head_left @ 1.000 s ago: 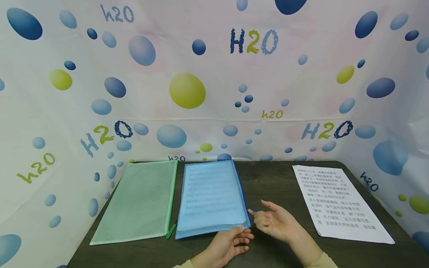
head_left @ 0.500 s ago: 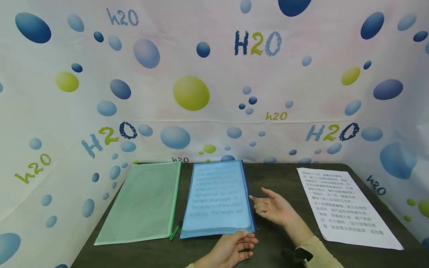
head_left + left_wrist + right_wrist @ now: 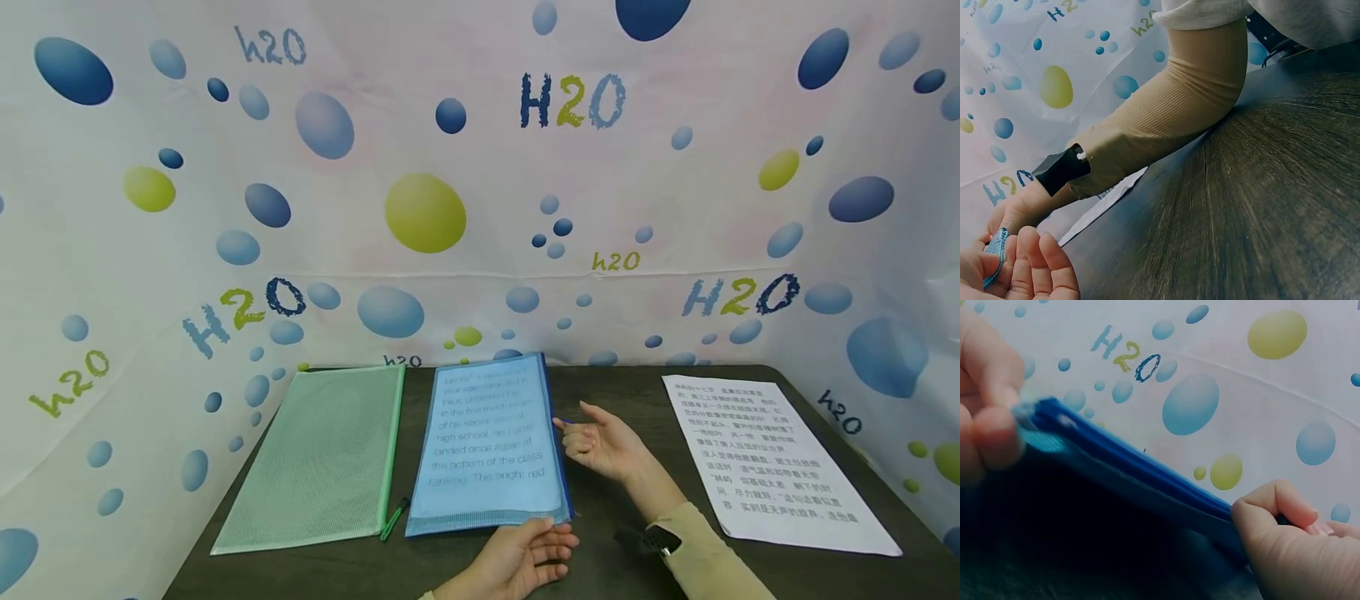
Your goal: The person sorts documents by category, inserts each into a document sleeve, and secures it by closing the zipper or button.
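Note:
A blue mesh zip pouch (image 3: pixel 487 433) lies in the middle of the table with a printed English sheet showing through it. Its near right corner is pinched between thumb and fingers of my left hand (image 3: pixel 521 557); that corner (image 3: pixel 997 257) also shows in the left wrist view. My right hand (image 3: pixel 606 442) is at the pouch's right edge, thumb and curled forefinger pinching the blue zip pull there. In the right wrist view the dark blue zip (image 3: pixel 1141 464) runs taut and slanting between both hands, its near end raised, and the pull is mostly hidden by the right hand (image 3: pixel 1307 550).
To the left lies a green mesh zip pouch (image 3: pixel 318 458), its green pull cord (image 3: pixel 392 521) at the near right corner. A printed sheet with Chinese text (image 3: pixel 776 462) lies at the right. A patterned backdrop (image 3: pixel 480 167) stands behind the dark wooden table (image 3: pixel 607 383).
My right hand has slid away from me along the pouch's right edge with the zip pull. The left hand keeps its grip on the corner. The head view has shifted slightly.

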